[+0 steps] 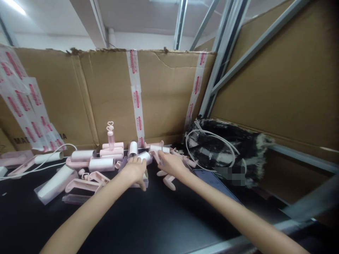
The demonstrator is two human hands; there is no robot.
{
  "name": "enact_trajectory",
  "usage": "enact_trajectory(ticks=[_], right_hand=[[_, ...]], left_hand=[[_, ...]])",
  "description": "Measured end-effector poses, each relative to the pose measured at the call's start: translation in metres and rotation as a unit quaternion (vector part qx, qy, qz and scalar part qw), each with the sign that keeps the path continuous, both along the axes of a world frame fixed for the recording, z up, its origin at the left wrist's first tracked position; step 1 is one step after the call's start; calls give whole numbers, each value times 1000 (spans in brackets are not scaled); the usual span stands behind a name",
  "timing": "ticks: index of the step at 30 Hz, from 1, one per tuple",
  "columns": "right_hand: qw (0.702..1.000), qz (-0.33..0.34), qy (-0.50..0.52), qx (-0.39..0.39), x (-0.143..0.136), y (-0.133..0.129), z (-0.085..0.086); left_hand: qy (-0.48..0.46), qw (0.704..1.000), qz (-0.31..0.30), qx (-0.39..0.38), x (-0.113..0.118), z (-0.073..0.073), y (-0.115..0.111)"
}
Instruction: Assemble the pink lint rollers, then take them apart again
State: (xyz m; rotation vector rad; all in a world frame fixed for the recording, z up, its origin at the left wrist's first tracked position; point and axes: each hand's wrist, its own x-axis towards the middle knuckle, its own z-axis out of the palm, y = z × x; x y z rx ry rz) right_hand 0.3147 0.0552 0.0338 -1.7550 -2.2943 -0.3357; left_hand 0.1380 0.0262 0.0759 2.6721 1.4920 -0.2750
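Note:
Pink lint rollers with white paper rolls lie along the back of the black table. My left hand reaches over a white roll, fingers spread and thumb apart, palm down. Beneath that hand, part of a clear plastic cover shows. To its right, my right hand is curled at a pink lint roller handle, its fingertips closed on it. Another white roll is just behind those fingers. Loose pink handles lie below the right hand.
On the left are more lint rollers, a covered roll and white cable. A pink stick with heart shapes stands upright. At right are a black bundle and a flat dark panel. Cardboard walls the back.

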Motion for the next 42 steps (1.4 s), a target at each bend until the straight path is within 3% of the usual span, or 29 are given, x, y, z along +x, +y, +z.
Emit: enact_trajectory(ticks=[4, 8, 11, 15, 16, 18, 20, 22, 25, 27, 29, 31, 34, 36, 39, 42], right_hand=[[996, 14, 80, 45, 15, -13, 23], [948, 107, 281, 107, 25, -43, 38], [919, 123, 347, 140, 23, -61, 36], [928, 190, 252, 196, 24, -71, 28], [932, 223, 215, 189, 25, -73, 28], [931, 285, 158, 165, 28, -80, 28], [915, 339, 146, 161, 31, -91, 29], [887, 363, 223, 180, 33, -101, 33], [811, 265, 477, 210, 36, -110, 44], [790, 183, 558, 174, 41, -109, 54], [815, 166, 544, 112, 48, -105, 64], [830, 199, 520, 38, 54, -106, 69], [822, 237, 505, -118, 56, -120, 68], [806, 241, 498, -209, 53, -135, 62], [823, 225, 443, -275, 42, -153, 54], [888, 236, 317, -237, 30, -159, 50]], left_hand=[[-175, 984, -35, 14, -7, 4, 5], [-409, 908, -51, -75, 2, 10, 4], [-558, 808, -21, -188, 16, 13, -2], [-694, 600, 34, -396, 26, 15, -5], [-696, 565, 30, -443, 26, 15, -3], [-683, 538, 32, -493, 26, 13, 2], [-681, 545, 43, -487, 26, 10, 5], [-690, 569, 26, -446, 28, 8, 5], [-666, 649, -33, -368, 32, 6, -7], [-611, 709, -64, -346, 34, 6, -19], [-541, 765, -88, -336, 35, 7, -31], [-464, 820, -107, -318, 33, 8, -41], [-331, 903, -142, -233, 27, 11, -57], [-233, 951, -162, -120, 22, 11, -69], [-107, 978, -173, 43, 16, 3, -88], [-26, 981, -142, 126, 11, -10, -104]])
